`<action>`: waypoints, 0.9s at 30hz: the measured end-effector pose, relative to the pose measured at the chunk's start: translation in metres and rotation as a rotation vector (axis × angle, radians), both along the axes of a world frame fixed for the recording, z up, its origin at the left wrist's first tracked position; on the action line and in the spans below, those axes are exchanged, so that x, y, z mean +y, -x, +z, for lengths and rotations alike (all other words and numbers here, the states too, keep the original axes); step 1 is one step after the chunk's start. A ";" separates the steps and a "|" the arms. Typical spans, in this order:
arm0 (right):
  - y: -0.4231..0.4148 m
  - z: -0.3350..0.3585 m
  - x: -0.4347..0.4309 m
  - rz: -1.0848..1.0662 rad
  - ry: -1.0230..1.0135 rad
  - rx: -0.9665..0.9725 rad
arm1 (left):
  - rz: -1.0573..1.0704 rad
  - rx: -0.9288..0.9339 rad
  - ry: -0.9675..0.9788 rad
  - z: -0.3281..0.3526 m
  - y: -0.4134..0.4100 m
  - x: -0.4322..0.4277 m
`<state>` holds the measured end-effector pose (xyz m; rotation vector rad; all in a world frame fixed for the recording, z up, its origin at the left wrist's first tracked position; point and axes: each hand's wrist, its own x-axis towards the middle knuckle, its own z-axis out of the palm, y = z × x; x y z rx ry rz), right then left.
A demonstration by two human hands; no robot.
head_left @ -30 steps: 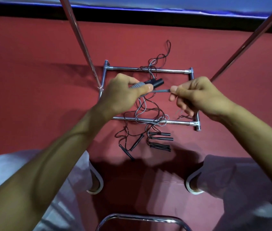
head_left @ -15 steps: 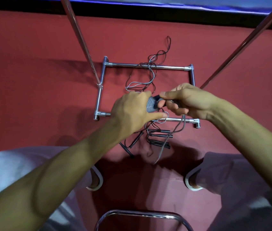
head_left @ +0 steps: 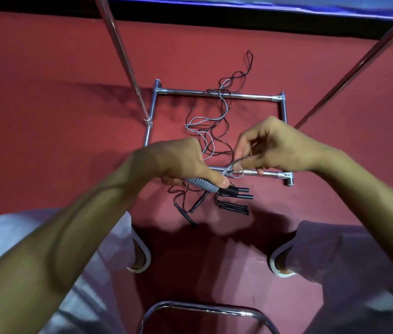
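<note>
My left hand (head_left: 178, 162) grips a grey ribbed handle (head_left: 201, 184) whose black end (head_left: 235, 192) points right, with two black prongs sticking out. My right hand (head_left: 272, 148) pinches a thin grey and black cord (head_left: 235, 165) just right of the handle, above the near bar of a square chrome frame (head_left: 261, 174). A tangle of thin cords (head_left: 205, 126) lies on the red floor inside the frame and trails past its far bar. Several black rods (head_left: 234, 207) lie on the floor below my hands.
Two slanted chrome poles (head_left: 123, 56) (head_left: 359, 61) rise from the frame's sides. My knees in light trousers and two white shoes (head_left: 141, 259) (head_left: 278, 263) flank the floor space. A chrome chair rail (head_left: 205, 309) curves at the bottom. A dark wall base runs along the top.
My left hand lowered and turned the handle so its black end now points right. My right hand let go of the handle's end and now pinches the cord, slightly farther right.
</note>
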<state>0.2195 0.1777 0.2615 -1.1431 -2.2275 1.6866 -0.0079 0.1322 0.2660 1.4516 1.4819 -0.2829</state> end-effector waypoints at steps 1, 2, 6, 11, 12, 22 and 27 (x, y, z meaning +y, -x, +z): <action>0.000 0.001 0.000 0.016 -0.026 0.018 | -0.008 -0.019 0.023 0.004 0.001 0.000; 0.000 0.002 0.001 0.015 -0.045 0.041 | -0.010 -0.047 0.035 0.007 0.002 0.000; -0.009 0.006 0.011 -0.031 -0.062 0.179 | 0.020 -0.233 0.018 0.015 0.000 -0.002; -0.012 0.002 0.016 -0.079 0.161 0.304 | 0.041 -0.548 -0.087 0.022 -0.001 -0.003; -0.011 0.001 0.015 -0.087 0.207 0.319 | 0.047 -0.598 -0.137 0.021 0.000 -0.003; 0.024 -0.020 -0.012 -0.391 0.678 0.500 | 0.164 -0.660 -0.589 0.015 -0.005 -0.008; 0.037 -0.043 -0.031 -0.622 0.660 0.304 | 0.135 -0.267 -0.776 -0.008 -0.016 -0.006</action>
